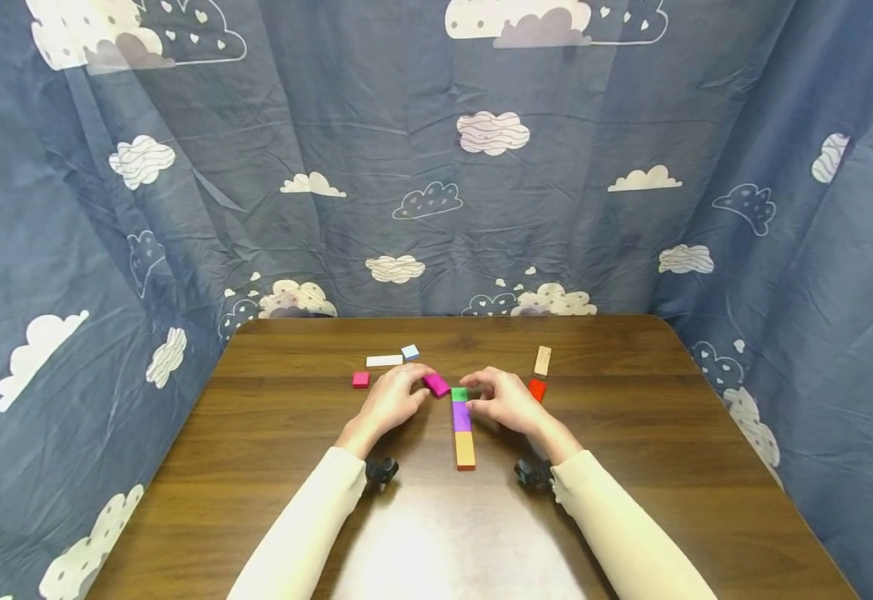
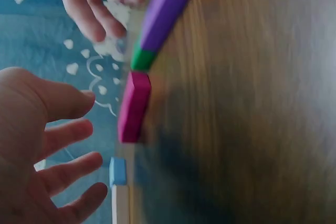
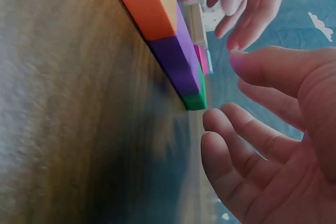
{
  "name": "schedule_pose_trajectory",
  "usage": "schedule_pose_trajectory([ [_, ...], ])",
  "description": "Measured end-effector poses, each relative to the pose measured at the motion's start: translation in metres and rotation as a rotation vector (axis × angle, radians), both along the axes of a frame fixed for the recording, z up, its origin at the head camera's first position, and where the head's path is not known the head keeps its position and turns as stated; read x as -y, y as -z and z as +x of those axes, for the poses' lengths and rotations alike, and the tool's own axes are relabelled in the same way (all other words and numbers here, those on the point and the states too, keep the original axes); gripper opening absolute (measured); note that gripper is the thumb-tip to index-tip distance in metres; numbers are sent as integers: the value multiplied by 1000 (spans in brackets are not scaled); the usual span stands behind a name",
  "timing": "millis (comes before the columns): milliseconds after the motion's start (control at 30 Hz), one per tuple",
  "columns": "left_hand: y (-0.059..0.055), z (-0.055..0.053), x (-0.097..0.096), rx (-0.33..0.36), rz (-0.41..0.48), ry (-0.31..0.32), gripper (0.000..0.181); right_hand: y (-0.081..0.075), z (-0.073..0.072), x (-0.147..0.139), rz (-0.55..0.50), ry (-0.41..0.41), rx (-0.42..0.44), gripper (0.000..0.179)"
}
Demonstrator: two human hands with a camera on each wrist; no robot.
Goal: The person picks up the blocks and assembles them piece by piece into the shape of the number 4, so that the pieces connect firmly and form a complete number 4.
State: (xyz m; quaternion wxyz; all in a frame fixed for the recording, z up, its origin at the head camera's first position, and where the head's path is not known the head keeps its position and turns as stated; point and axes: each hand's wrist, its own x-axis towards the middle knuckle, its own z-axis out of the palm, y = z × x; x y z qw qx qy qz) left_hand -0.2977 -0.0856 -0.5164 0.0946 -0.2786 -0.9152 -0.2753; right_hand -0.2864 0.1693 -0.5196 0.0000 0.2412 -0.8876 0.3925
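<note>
A row of blocks, one green [image 1: 459,394], one purple [image 1: 462,417] and one orange [image 1: 465,450], lies end to end on the table, pointing away from me. Just left of the green end, a magenta block [image 1: 437,384] lies at a slant. My left hand [image 1: 393,398] hovers beside the magenta block, and the left wrist view shows its fingers spread with nothing between them. On the other side of the row is my right hand [image 1: 507,402], its thumb and fingers apart near the green and purple blocks. Nothing is held in it.
Behind the left hand lie a white block [image 1: 384,361], a light blue block [image 1: 410,352] and a pinkish-red block [image 1: 361,380]. A tan block [image 1: 543,361] and a red block [image 1: 537,389] lie beyond the right hand. A patterned curtain [image 1: 376,200] hangs behind the wooden table [image 1: 256,467].
</note>
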Motion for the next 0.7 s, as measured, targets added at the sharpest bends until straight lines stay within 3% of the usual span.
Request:
schedule_pose_trajectory([
  [400, -1, -27, 1, 36, -192, 93, 42, 5, 12, 1, 163, 9, -113, 52],
  [567, 2, -32, -4, 62, -230, 173, 40, 5, 16, 2, 201, 21, -128, 52],
  [700, 3, -35, -6, 48, -265, 201, 37, 4, 17, 3, 194, 20, -132, 51],
])
